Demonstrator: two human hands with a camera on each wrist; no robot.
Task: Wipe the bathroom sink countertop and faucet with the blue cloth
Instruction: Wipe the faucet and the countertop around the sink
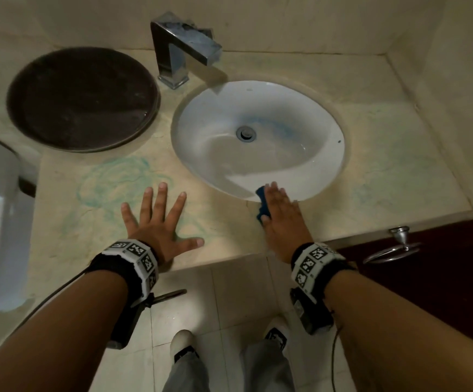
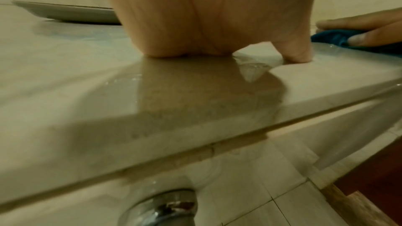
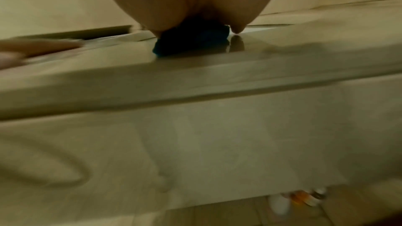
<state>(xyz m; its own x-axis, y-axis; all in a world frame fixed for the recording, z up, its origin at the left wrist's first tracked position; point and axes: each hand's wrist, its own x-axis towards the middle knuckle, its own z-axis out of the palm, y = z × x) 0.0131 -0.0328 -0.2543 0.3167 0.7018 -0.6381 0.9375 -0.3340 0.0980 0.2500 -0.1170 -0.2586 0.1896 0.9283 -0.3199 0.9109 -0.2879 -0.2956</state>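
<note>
We have the blue cloth (image 1: 263, 203) flat under our right hand (image 1: 282, 215), fingers straight and pressing it onto the countertop (image 1: 399, 176) at the near rim of the white sink basin (image 1: 201, 142); our left hand (image 1: 159, 222) lies spread open and empty on the counter beside it. Bluish-green smears (image 1: 111, 179) show left of the basin and fainter ones to its right, so we judge the counter only partly wiped. The chrome faucet (image 1: 181, 49) looks spotted and seems yet to be done.
</note>
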